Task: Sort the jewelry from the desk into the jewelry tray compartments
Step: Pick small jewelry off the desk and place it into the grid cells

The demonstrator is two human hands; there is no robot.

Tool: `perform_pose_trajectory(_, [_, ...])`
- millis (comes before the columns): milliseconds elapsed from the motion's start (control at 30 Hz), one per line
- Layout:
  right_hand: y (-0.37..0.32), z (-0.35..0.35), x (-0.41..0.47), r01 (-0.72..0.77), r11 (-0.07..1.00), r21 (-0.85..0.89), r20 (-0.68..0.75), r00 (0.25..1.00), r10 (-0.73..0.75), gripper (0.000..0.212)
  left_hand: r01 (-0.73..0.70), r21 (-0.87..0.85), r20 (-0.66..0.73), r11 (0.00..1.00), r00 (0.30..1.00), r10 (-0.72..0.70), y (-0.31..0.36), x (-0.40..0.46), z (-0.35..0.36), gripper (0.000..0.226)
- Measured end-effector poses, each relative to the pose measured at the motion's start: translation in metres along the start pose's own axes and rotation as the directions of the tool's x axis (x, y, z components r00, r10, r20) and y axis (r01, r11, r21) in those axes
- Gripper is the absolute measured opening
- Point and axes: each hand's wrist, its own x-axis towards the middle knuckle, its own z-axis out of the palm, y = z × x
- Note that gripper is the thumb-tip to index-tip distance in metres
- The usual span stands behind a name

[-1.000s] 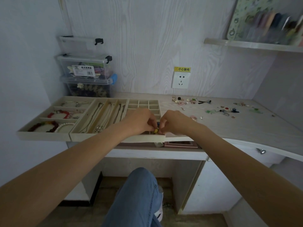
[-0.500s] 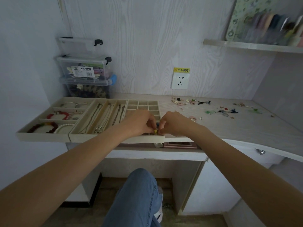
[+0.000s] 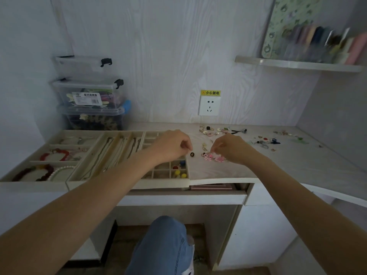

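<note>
Both hands have left the tray (image 3: 158,181): left hand (image 3: 172,145) curled, apparently empty; right hand (image 3: 231,148) pinching toward pink earrings (image 3: 213,157) beneath it. Hasty grabbing could scatter neighbouring pieces.

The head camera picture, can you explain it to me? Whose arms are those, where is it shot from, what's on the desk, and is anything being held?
The camera sits on a person's head, looking forward and down, so the two bare arms are the wearer's own. The left hand hovers over the small-compartment jewelry tray, which holds yellow beads. The right hand is at a pink ornament lying on the desk. Both hands have curled fingers; whether either pinches something is too small to tell. A small black piece lies between them. More trinkets are scattered farther back.
</note>
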Motion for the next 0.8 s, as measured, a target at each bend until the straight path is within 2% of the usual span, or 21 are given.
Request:
perform_pose_trajectory(200, [0.053,-0.008,0.021,-0.178,0.979,-0.098,-0.089,0.981,0.169,0.04,0.002,-0.019,0.083,1.0,0.997,0.0,0.014,0.056,0.02,0.024])
perform_pose_trajectory(433, [0.071,-0.005,0.041,-0.18,0.977,-0.111,0.058,0.981,0.187,0.036,-0.037,0.031,0.252,0.999,0.967,0.028,0.023,0.112,0.053,0.034])
perform_pose_trajectory(533, [0.068,-0.003,0.049,-0.154,0.968,-0.198,0.068,0.983,0.171,0.037,-0.017,0.092,0.264,0.996,0.964,-0.008,0.03,0.129,0.065,0.031])
perform_pose_trajectory(600, [0.066,-0.003,0.052,-0.155,0.968,-0.197,0.062,0.983,0.17,0.037,-0.014,0.11,0.261,0.994,0.965,-0.015,0.034,0.134,0.071,0.029])
perform_pose_trajectory(733, [0.062,-0.003,0.055,-0.167,0.966,-0.2,0.077,0.98,0.185,0.037,-0.02,0.021,0.24,1.0,0.971,0.014,0.035,0.135,0.075,0.04])
perform_pose_trajectory(800, [0.064,-0.001,0.055,-0.18,0.975,-0.128,0.044,0.981,0.187,0.031,-0.016,-0.003,0.218,1.0,0.976,0.017,0.033,0.134,0.074,0.032])
